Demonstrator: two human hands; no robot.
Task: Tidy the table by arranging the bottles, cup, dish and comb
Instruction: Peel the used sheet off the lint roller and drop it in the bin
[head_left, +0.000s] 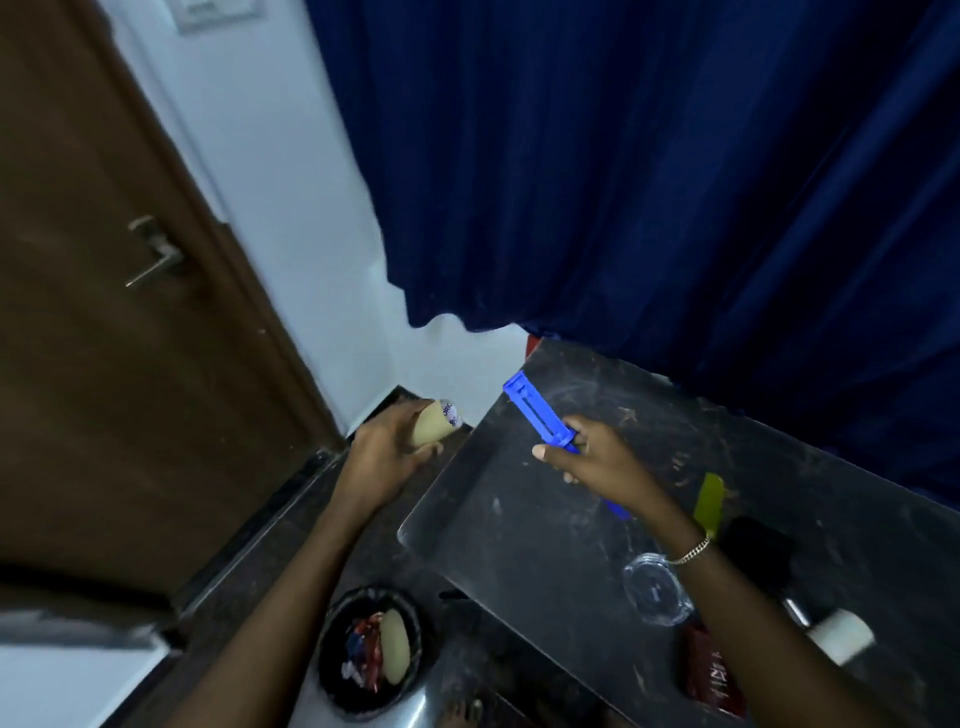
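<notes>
My right hand grips a blue comb above the far left part of the dark table; the comb's handle end sticks out below my wrist. My left hand holds a beige bottle with a white label, out past the table's left edge, over the floor. A clear glass dish lies on the table under my right forearm. On the table's near right lies a white bottle on its side, beside a black object. A yellow-green flat item rests further back.
A black bin on the floor below the table's left edge holds wrappers and another beige bottle. A red packet lies at the table's near edge. A brown door stands left, a dark blue curtain behind the table.
</notes>
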